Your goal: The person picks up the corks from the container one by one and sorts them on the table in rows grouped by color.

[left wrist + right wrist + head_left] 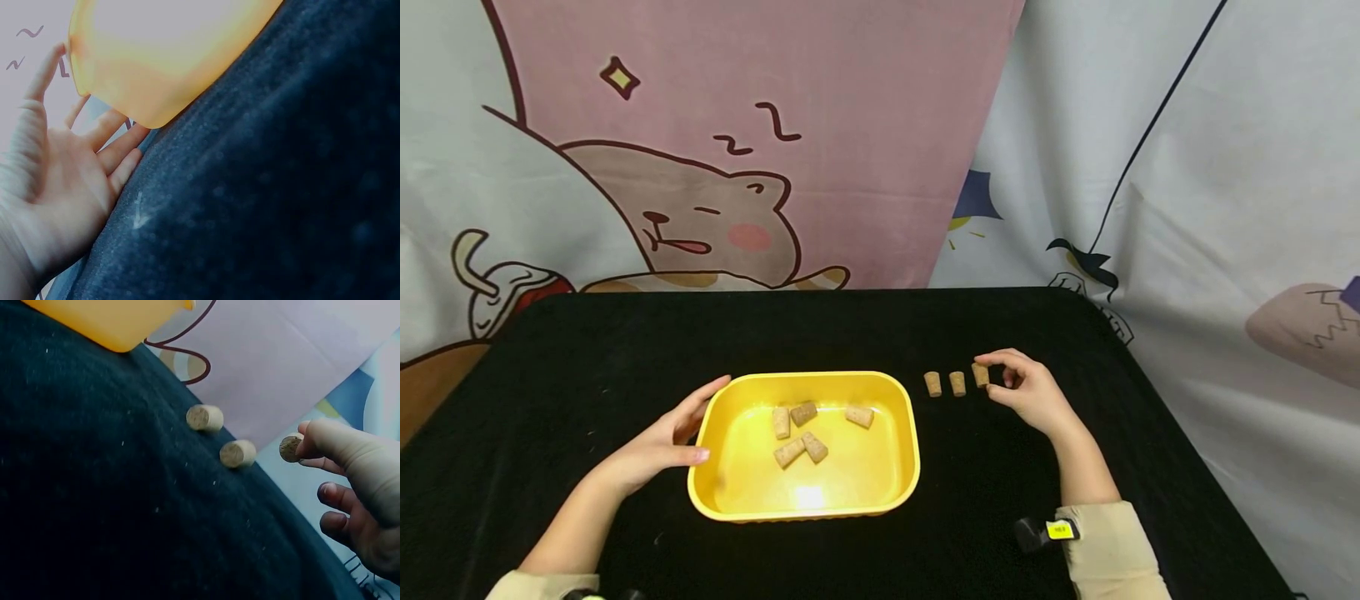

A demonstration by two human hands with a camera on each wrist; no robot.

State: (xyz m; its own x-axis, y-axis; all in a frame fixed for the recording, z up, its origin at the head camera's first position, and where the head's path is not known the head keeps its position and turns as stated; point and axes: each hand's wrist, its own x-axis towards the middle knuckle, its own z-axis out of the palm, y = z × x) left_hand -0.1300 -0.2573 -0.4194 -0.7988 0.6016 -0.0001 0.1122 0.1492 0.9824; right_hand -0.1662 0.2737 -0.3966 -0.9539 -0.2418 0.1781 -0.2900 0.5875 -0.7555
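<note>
A yellow plastic tub (805, 514) stands on the black cloth with several tapered corks (790, 452) lying loose inside. At its left side is my left hand (658, 446), thumb on the near rim and fingers along the outer wall; the left wrist view shows that hand (69, 162) with its fingers spread and fairly straight against the tub (150, 106). Right of the tub, two corks (932, 384) (957, 383) stand in a row. Beside them my right hand (1030, 396) pinches a third cork (981, 375) between thumb and forefinger. In the right wrist view this cork (290, 449) shows its round end.
Black cloth (625, 342) covers the table. Behind it hangs a printed curtain (880, 167) with a sleeping cartoon animal, and white fabric (1225, 208) drapes along the right side. A wrist strap with a dark device (1033, 535) sits on the right sleeve.
</note>
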